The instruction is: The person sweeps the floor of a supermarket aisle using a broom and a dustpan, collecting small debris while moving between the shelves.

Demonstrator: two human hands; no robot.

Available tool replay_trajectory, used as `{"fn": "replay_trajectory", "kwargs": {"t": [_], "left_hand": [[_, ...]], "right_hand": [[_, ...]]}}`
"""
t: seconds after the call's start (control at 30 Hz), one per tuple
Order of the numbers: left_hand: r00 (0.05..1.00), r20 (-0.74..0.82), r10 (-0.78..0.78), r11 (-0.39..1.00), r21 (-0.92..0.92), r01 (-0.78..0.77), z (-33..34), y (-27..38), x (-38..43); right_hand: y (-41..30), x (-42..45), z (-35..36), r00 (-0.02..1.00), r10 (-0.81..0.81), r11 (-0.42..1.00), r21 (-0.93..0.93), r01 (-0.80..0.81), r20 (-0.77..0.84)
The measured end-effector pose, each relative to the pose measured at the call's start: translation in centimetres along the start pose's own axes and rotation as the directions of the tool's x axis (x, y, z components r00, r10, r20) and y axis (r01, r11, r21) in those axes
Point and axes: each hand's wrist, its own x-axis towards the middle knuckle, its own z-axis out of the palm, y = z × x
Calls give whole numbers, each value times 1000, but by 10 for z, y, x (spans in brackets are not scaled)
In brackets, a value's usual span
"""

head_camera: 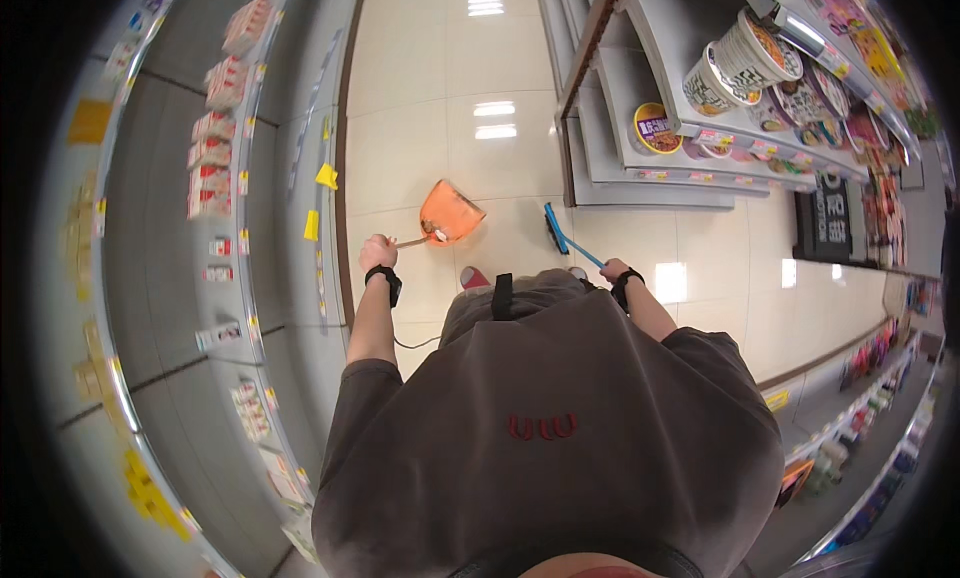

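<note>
My left hand (377, 252) is closed around the handle of an orange dustpan (452, 211), which is low over or on the tiled floor, ahead and to the left. Some dark and pale debris lies in the dustpan near its handle. My right hand (616, 269) grips the blue handle of a broom (556, 229), whose blue head with dark bristles is at floor level, right of the dustpan and apart from it. Both wrists wear black bands. The tips of my shoes show between the two tools.
Store shelving (247, 165) with small boxed goods runs along the left. On the right, a shelf unit (660, 22) holds instant noodle tubs (705, 82), its base corner (574, 195) close to the broom. Another stocked shelf (862, 428) stands at the lower right. Glossy tiles (502, 60) extend ahead.
</note>
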Motion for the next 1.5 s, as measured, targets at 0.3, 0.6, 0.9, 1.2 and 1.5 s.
{"fn": "replay_trajectory", "kwargs": {"t": [0.3, 0.6, 0.9, 1.2, 1.5], "left_hand": [[966, 14, 260, 957, 128, -259, -22, -18, 100], [933, 14, 360, 924, 135, -359, -51, -11, 175], [930, 27, 366, 911, 193, -364, -79, 1, 271], [885, 148, 441, 863, 200, -464, -96, 19, 377], [828, 171, 534, 779, 282, -560, -83, 21, 452]], "right_hand": [[-31, -85, 98, 968, 252, 845, 492, -212, -16], [-95, -66, 98, 905, 353, 920, 261, -291, -236], [-217, -22, 30, 857, 471, 865, 301, -402, -210], [-322, 71, -67, 797, 518, 853, 257, -455, -310], [-390, 154, -110, 870, 422, 906, 151, -395, -257]]}}
